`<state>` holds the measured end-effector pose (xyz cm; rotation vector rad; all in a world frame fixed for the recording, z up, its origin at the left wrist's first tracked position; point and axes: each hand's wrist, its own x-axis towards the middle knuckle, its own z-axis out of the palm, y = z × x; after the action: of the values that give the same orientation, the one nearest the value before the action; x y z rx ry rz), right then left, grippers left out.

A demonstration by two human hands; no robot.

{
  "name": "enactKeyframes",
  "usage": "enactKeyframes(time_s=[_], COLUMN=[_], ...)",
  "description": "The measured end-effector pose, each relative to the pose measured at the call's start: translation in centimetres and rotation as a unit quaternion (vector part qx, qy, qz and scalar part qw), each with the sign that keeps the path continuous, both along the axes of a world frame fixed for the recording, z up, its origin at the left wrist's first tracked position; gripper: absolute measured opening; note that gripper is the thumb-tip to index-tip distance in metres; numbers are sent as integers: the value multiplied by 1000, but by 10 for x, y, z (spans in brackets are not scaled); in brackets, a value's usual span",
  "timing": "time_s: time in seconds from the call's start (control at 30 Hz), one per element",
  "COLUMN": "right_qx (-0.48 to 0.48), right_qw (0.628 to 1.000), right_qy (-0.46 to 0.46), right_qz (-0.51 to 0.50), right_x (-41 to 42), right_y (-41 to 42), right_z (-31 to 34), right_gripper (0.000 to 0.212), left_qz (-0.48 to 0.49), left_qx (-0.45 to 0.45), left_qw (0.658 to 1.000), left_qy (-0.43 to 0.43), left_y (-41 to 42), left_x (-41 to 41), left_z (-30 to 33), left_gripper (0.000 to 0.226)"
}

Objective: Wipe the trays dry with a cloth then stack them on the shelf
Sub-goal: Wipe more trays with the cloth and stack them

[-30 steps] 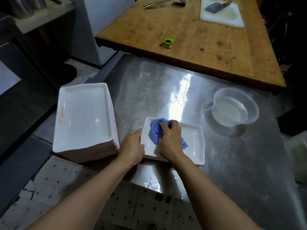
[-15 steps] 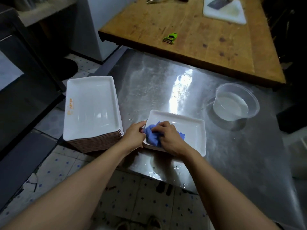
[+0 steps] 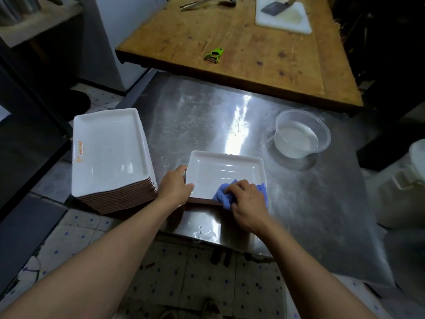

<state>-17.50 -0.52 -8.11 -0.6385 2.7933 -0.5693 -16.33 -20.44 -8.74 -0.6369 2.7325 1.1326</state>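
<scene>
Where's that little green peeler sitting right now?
The green peeler lies on the wooden table at the top of the head view, beyond the steel counter, left of the white cutting board.

On the steel table (image 3: 287, 203), a single tray (image 3: 226, 171) lies near the front edge, with a stack of trays (image 3: 108, 155) just to its left and a tub of water (image 3: 302, 137) behind it to the right. The left hand (image 3: 176, 188) grips the tray's left rim, and the right hand (image 3: 249, 202) holds a cloth (image 3: 224, 196) on its front rim. Behind the steel table stands a wooden table (image 3: 253, 54) bearing a peeler (image 3: 214, 55) and, farther back, a cutting board (image 3: 284, 18).
</scene>
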Motion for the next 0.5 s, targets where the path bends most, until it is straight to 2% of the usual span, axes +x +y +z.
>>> enactKeyframes(time_s=[0.17,0.23,0.33,0.4,0.5], right_qx=[67,97,126,117,67], right_qw=[996,992,989,991,996], right_qy=[54,80,69,58,52], right_qz=[-20,-9,-26,-24,23], right_x=[-18,-35,-56,-59,-50], right_y=[19,16,4,-13,-43], right_z=[-9,-14,-16,-17,-21], right_gripper=[24,32,49,62,53], left_qz=[-10,-18,-24,-28,-31], left_qx=[-30,-45,-62,-76,-83], left_qw=[999,999,998,997,996], left_qy=[16,15,5,2,-4], left_y=[2,2,2,3,5], left_x=[-1,-1,-2,-2,-2], left_z=[-1,-2,-3,-2,-2], left_gripper=[46,46,46,46,49])
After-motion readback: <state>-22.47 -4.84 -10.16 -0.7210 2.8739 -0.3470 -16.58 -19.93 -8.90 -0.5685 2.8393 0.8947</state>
